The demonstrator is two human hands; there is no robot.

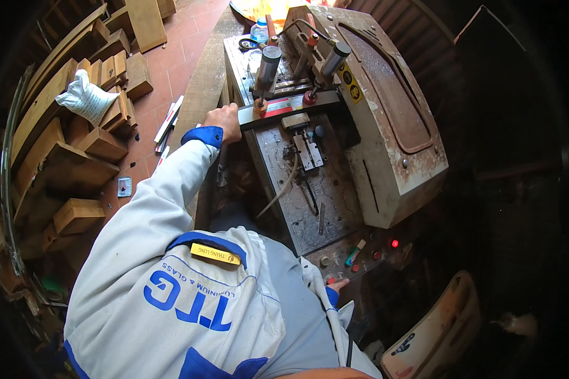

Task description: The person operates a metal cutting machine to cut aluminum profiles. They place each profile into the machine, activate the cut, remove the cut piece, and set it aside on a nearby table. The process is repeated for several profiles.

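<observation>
My left hand is closed round the left end of a white profile bar, which lies across a cutting machine. Two upright clamp cylinders, one on the left and one on the right, press their reddish feet onto the bar. Low down by the control panel, my right hand shows only in part beyond my jacket, a digit stretched out beside a red button. Nothing shows in it. In front of the bar, a small metal fixture with a hose sits on the worn machine bed.
A large scuffed metal hood covers the machine's right side. On the panel are a green marker and a lit red lamp. Wooden blocks and a white bag are piled at left. A worn board stands lower right.
</observation>
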